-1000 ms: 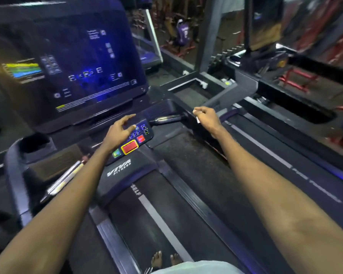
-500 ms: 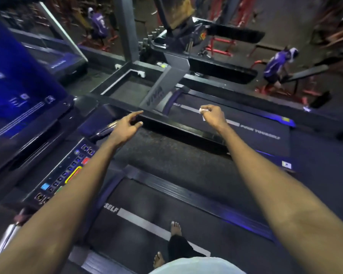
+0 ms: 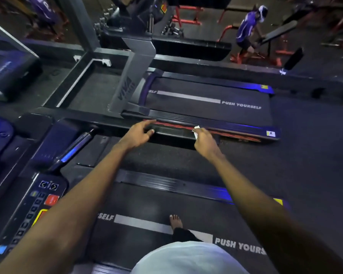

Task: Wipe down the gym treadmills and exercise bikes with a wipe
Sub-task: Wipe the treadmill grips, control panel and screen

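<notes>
I stand on a black treadmill belt [image 3: 139, 244] marked with a grey stripe. Its control panel [image 3: 28, 210] with red and yellow buttons sits at the lower left, and a silver handlebar [image 3: 77, 147] runs up from it. My right hand [image 3: 204, 142] pinches a small white wipe [image 3: 196, 133] above the treadmill's right handrail. My left hand [image 3: 136, 135] reaches out beside it with fingers straight, holding nothing. A second treadmill [image 3: 216, 107] lies just beyond both hands.
A grey upright post [image 3: 133, 76] of the second treadmill stands ahead. Dark rubber floor [image 3: 315, 165] spreads to the right. A person in a purple shirt [image 3: 248, 30] works at red benches far back. Another machine [image 3: 10, 74] sits at the far left.
My view has swung right, away from the screen and console. My left hand left the button panel and reached out level with my right hand, which still holds the wipe.
</notes>
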Demonstrator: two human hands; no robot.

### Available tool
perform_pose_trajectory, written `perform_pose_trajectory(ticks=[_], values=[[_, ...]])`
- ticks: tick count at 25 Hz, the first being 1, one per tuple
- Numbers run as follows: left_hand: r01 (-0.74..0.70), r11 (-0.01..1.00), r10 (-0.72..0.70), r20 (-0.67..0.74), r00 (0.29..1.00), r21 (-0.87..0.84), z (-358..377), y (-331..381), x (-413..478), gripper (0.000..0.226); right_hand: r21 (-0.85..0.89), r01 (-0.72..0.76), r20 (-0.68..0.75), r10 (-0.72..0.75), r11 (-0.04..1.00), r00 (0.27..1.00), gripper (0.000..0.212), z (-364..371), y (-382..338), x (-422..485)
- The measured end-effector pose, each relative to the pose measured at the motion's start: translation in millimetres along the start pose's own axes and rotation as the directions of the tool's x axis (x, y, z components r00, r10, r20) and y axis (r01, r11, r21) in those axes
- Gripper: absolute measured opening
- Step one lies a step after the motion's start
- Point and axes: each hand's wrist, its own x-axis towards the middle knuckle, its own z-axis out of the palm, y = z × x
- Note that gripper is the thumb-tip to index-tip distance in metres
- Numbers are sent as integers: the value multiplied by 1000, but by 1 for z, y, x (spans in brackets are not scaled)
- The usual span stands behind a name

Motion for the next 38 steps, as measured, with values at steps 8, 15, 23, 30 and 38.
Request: perform_pose_trajectory(ticks=[8,15,23,30,38], values=[[-100,951,67,120,991,292,29,-16,51,47,-218,-78,-180,38,973,983,63,32,3,-26],[-261,907,183,250,951,331,29,-28,74,57,-211,-86,-170,50,974,984,60,69,-31,-16],[-361,839,234,328,915,407,27,-35,80,54,-143,-392,-351,324,909,879,71,51,-15,-11],[-476,796,245,521,818,373,22,-20,98,61,-119,-394,-394,321,911,861,65,58,-18,-10],[-457,828,234,540,808,326,28,-9,102,58,69,-508,-451,482,858,752,65,65,-27,-7]])
